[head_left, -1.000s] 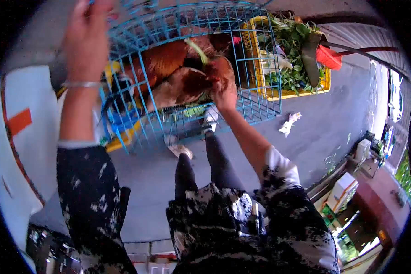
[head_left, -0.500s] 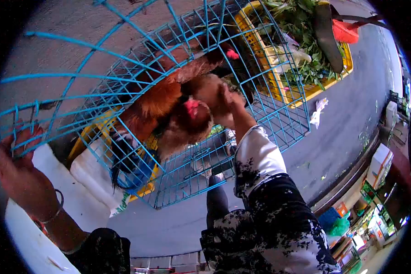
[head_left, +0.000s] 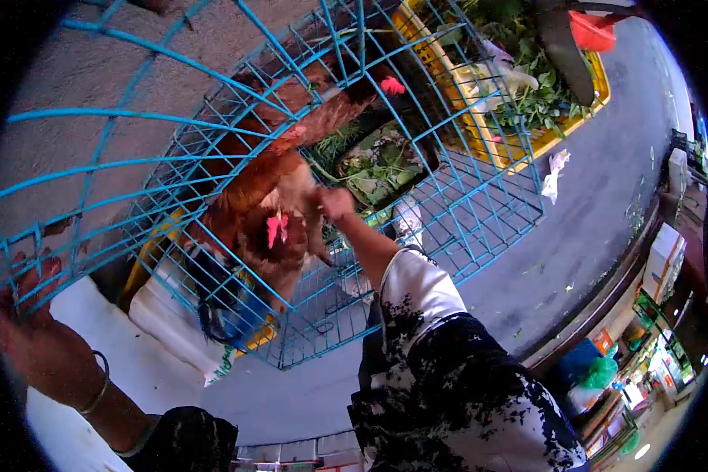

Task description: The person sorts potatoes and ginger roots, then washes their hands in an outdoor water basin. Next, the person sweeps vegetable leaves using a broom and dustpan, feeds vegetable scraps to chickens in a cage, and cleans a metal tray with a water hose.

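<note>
Several brown chickens crowd inside a blue wire cage (head_left: 480,259). My left hand (head_left: 43,330) has its fingers hooked through the wires of the raised cage lid (head_left: 94,169) at the far left. Reaching in through the opening, my right hand (head_left: 337,204) is closed against the side of a tan-brown chicken (head_left: 291,193); its fingertips are partly hidden in the feathers. A red comb (head_left: 275,228) shows on a chicken just left of that hand. Farther back, a reddish chicken (head_left: 322,118) with a bright red comb stands by the cage's rear wires.
Behind the cage on the right, a yellow crate (head_left: 554,153) holds leafy greens, with a red container (head_left: 591,31) beyond. White foam boxes (head_left: 110,346) lie at lower left. A crumpled white scrap (head_left: 554,175) rests on the grey floor. Stall goods (head_left: 606,370) line the right side.
My right hand has moved left and down, and the tan chicken beneath it has shifted left too. Greens behind it now show. My left hand keeps hold of the lid.
</note>
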The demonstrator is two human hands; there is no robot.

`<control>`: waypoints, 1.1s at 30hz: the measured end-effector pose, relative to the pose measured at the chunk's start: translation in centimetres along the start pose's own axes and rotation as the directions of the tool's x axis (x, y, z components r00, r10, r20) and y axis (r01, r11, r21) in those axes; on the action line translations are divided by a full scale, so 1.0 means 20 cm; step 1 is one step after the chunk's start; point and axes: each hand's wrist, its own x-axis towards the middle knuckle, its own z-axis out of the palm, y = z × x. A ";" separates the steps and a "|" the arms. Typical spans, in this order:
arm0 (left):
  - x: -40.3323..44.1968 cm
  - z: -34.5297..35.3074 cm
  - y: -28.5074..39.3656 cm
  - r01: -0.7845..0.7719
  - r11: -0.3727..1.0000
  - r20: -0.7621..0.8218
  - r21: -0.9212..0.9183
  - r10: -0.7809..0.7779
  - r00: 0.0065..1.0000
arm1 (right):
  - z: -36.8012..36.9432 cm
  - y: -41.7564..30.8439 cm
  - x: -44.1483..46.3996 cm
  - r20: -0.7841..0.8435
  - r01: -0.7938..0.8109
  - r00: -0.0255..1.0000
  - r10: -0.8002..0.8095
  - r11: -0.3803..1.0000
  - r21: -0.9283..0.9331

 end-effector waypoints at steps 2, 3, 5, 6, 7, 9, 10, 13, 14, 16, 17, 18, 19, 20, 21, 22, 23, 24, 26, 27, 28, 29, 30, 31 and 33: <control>-0.02 0.02 0.00 -0.098 0.939 -0.045 0.330 0.120 0.992 | -0.06 0.06 0.06 -0.344 -0.229 0.922 0.178 0.967 -0.112; -0.03 0.00 -0.03 -0.063 0.688 -0.025 0.723 0.117 0.993 | -0.10 0.14 0.09 -0.334 -0.277 0.927 0.168 0.909 -0.311; -0.03 -0.03 -0.11 -0.075 0.380 0.016 0.922 0.155 0.988 | -0.12 0.24 0.16 -0.321 -0.347 0.927 0.196 0.775 -0.529; -0.03 -0.05 -0.15 -0.073 0.207 0.036 0.976 0.174 0.984 | -0.10 0.28 0.15 -0.279 -0.299 0.949 0.145 0.694 -0.655; -0.01 -0.06 -0.18 -0.185 0.399 0.076 0.898 0.275 0.958 | -0.01 0.43 0.22 -0.269 -0.265 0.958 0.103 0.679 -0.684; -0.01 -0.05 -0.17 -0.307 0.544 0.091 0.781 0.387 0.918 | 0.08 0.60 0.31 -0.252 -0.222 0.966 0.054 0.672 -0.707; -0.02 -0.05 -0.15 -0.286 0.486 0.091 0.826 0.386 0.918 | 0.07 0.60 0.30 -0.275 -0.205 0.961 -0.017 0.625 -0.753; -0.04 -0.06 -0.12 -0.242 0.355 0.096 0.903 0.382 0.919 | -0.04 0.51 0.26 -0.058 -0.070 0.998 0.040 0.632 -0.772; -0.04 -0.06 -0.15 -0.240 0.434 0.076 0.868 0.363 0.929 | -0.06 0.51 0.27 -0.001 -0.032 0.999 0.048 0.658 -0.752; -0.06 -0.05 -0.21 -0.222 0.597 0.039 0.771 0.303 0.952 | -0.05 0.51 0.25 -0.079 -0.049 0.997 -0.019 0.631 -0.774; -0.06 -0.05 -0.24 -0.206 0.676 0.024 0.707 0.268 0.963 | -0.06 0.49 0.23 -0.153 -0.067 0.984 -0.090 0.610 -0.790; -0.06 -0.04 -0.23 -0.195 0.706 0.009 0.681 0.258 0.966 | -0.11 0.41 0.15 -0.077 -0.002 0.991 -0.107 0.575 -0.818; -0.06 -0.01 -0.17 -0.197 0.743 -0.023 0.639 0.275 0.961 | -0.14 0.34 0.10 -0.065 0.009 0.992 -0.105 0.584 -0.811; -0.05 0.02 -0.10 -0.202 0.799 -0.066 0.566 0.289 0.955 | -0.17 0.27 0.03 -0.048 0.023 0.993 -0.103 0.596 -0.802; -0.04 0.04 -0.01 -0.194 0.874 -0.112 0.445 0.270 0.956 | -0.20 0.23 -0.02 -0.047 0.023 0.993 -0.105 0.587 -0.809; -0.06 0.08 0.06 -0.066 0.994 -0.142 0.093 0.079 0.987 | -0.23 0.20 -0.07 -0.026 0.025 0.997 -0.072 0.619 -0.785; -0.08 0.11 0.14 0.066 0.959 -0.167 -0.277 -0.115 0.979 | -0.26 0.15 -0.12 -0.005 0.025 0.999 -0.044 0.654 -0.756; -0.07 0.13 0.20 0.239 0.742 -0.109 -0.626 -0.386 0.916 | -0.29 0.10 -0.18 -0.014 0.027 0.998 -0.059 0.648 -0.761; -0.07 0.11 0.24 0.275 0.713 -0.020 -0.645 -0.376 0.926 | -0.32 0.03 -0.35 -0.043 0.024 0.995 -0.084 0.670 -0.742; -0.07 0.10 0.27 0.275 0.711 -0.023 -0.647 -0.379 0.925 | -0.33 0.00 -0.41 -0.045 0.025 0.995 -0.088 0.667 -0.745; -0.08 0.09 0.31 0.289 0.687 0.006 -0.667 -0.383 0.924 | -0.34 -0.03 -0.46 0.019 0.081 0.994 -0.103 0.637 -0.767; -0.09 0.08 0.32 0.302 0.662 0.035 -0.686 -0.384 0.923 | -0.35 -0.06 -0.50 0.082 0.136 0.990 -0.115 0.607 -0.783; -0.10 0.09 0.31 0.303 0.657 0.034 -0.690 -0.389 0.920 | -0.36 -0.08 -0.55 0.147 0.188 0.982 -0.117 0.574 -0.797; -0.11 0.09 0.31 0.259 0.669 0.028 -0.696 -0.335 0.942 | -0.36 -0.12 -0.59 0.131 0.201 0.978 -0.161 0.580 -0.789; -0.12 0.04 0.37 0.260 0.656 0.068 -0.709 -0.303 0.950 | -0.35 -0.18 -0.69 0.294 0.314 0.947 -0.131 0.567 -0.761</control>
